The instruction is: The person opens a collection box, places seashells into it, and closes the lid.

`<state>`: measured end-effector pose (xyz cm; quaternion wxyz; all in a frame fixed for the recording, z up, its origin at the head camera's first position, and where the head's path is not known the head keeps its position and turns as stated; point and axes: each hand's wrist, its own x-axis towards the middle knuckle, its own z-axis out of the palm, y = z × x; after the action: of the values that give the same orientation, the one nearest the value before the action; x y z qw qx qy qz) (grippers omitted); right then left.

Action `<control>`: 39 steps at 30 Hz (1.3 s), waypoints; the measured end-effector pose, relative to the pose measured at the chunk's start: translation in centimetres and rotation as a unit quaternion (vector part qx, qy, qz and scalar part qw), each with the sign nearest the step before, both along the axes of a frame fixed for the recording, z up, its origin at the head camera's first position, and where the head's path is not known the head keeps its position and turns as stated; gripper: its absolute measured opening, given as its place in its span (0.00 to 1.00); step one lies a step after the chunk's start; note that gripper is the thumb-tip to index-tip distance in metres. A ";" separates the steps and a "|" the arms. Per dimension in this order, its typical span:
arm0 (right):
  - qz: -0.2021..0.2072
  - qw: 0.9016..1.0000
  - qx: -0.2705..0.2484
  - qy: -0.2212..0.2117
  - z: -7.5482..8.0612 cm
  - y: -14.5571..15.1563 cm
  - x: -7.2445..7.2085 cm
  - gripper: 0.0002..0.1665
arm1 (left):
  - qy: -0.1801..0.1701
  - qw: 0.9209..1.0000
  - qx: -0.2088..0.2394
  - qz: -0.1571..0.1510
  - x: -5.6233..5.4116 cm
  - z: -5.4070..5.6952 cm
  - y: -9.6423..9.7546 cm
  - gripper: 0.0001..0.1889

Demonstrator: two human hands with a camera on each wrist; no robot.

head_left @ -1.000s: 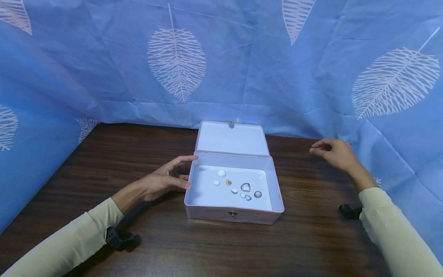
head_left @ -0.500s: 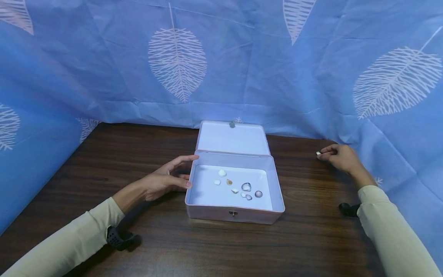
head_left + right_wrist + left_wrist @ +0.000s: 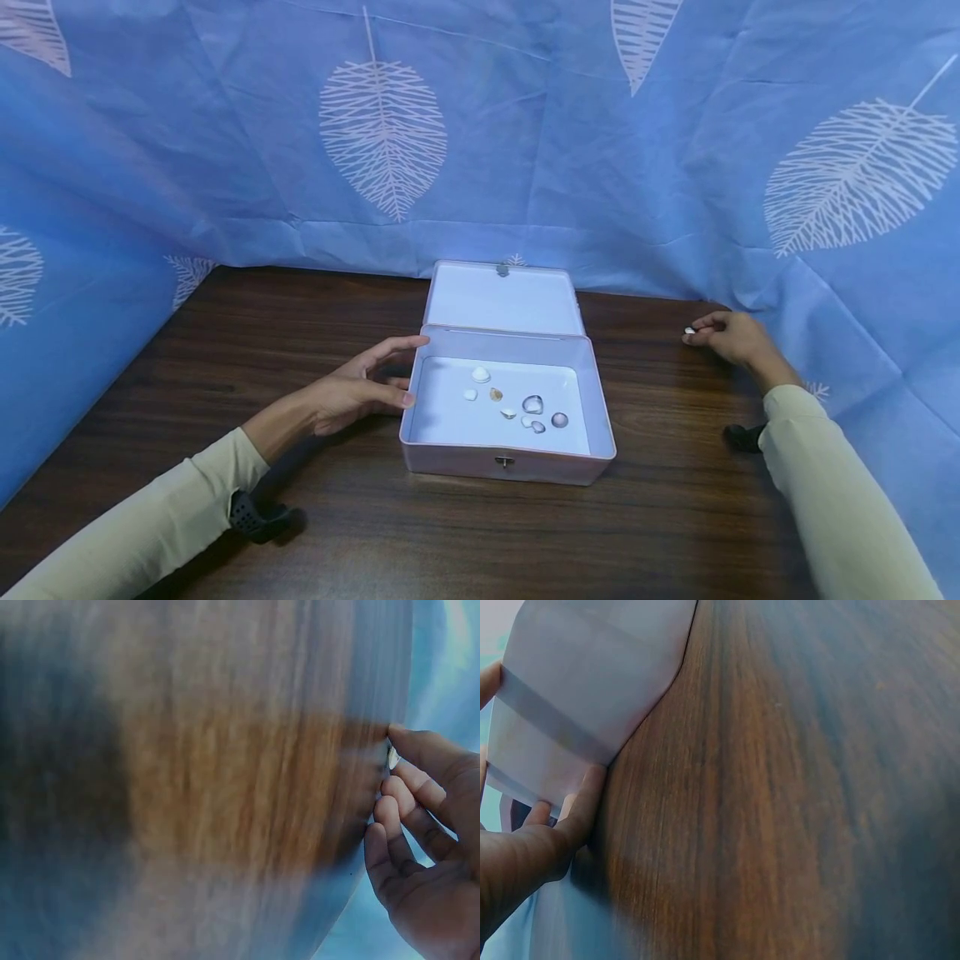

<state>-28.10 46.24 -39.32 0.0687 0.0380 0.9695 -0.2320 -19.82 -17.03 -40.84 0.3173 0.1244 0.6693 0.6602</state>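
Observation:
A pale metal box [image 3: 510, 468] stands on the table with its lid [image 3: 502, 298] laid back. Several small shells [image 3: 532, 405] lie on its white floor, mostly white or greyish, one of them orange-brown. My left hand [image 3: 348, 392] rests against the box's left wall, thumb and index finger spread along the rim; in the left wrist view its thumb [image 3: 585, 799] touches the outer side. Far to the right, my right hand [image 3: 738, 340] is low over the table near its back edge. Between its thumb and index finger it pinches a small white shell [image 3: 394, 757].
The dark wood table [image 3: 315, 517] runs back to a blue curtain [image 3: 510, 142] with white leaf prints, which also hangs at both sides. A black strap [image 3: 258, 517] hangs under the left sleeve, another [image 3: 742, 437] under the right.
My right hand has lowered slightly, and a white shell now shows at its fingertips where none was visible a second ago. The left hand and the box have stayed put.

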 end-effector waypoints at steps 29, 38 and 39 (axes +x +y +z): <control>0.084 0.993 0.028 0.074 1.7 -4.0 1.8 0.18 | -0.007 1.000 -0.011 0.010 0.0 0.5 0.3 0.50; 0.104 0.988 0.027 0.108 2.3 -7.0 2.9 0.16 | -0.006 1.000 -0.007 0.008 -0.1 0.5 0.2 0.51; 0.107 0.988 0.026 0.109 2.5 -7.3 3.0 0.16 | -0.007 1.000 -0.006 0.007 -0.1 0.5 0.3 0.51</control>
<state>-25.09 38.97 -36.86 -0.0142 -0.0901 0.9753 -0.2012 -19.88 -16.77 -40.35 0.3183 0.1128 0.6719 0.6591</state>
